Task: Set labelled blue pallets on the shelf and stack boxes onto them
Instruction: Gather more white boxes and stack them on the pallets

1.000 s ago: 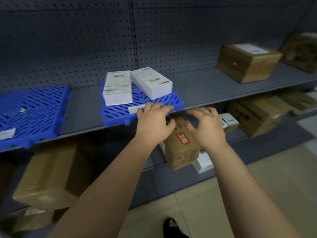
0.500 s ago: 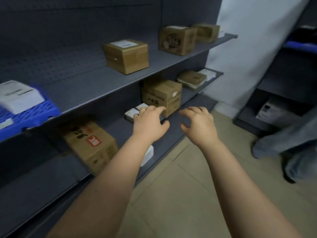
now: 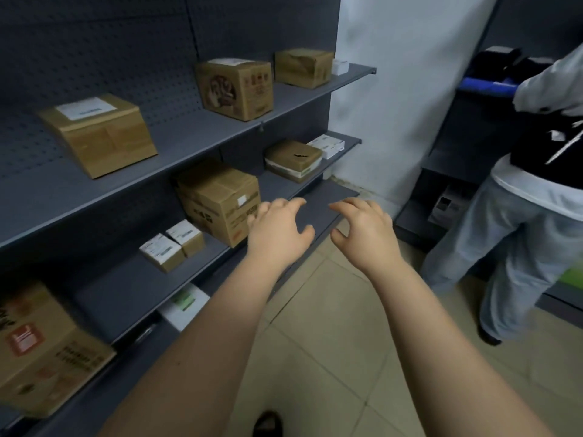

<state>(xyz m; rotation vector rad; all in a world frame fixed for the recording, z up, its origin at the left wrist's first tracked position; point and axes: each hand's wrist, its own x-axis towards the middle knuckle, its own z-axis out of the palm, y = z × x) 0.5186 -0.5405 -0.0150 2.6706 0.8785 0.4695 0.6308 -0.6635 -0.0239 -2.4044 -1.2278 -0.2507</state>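
My left hand (image 3: 277,230) and my right hand (image 3: 362,228) hover side by side in front of the grey shelving, fingers loosely spread, holding nothing. Just left of my left hand a large brown carton (image 3: 217,200) stands on the middle shelf (image 3: 309,212). Two small white-topped boxes (image 3: 172,246) lie left of that carton. On the top shelf (image 3: 176,143) sit a labelled brown box (image 3: 97,134), a printed carton (image 3: 235,88) and another brown box (image 3: 304,67). No blue pallet shows on this shelving.
Another person (image 3: 530,184) in jeans stands at the right by a second dark shelf unit holding something blue (image 3: 485,86). A carton with a red mark (image 3: 44,348) sits low at the left. A white box (image 3: 184,305) lies on the bottom shelf. Tiled floor (image 3: 331,326) stretches below.
My view has swung right along the shelving: the blue pallets with white boxes have left the frame, and the shelf end, white wall and another person have come in. Both hands stay empty.
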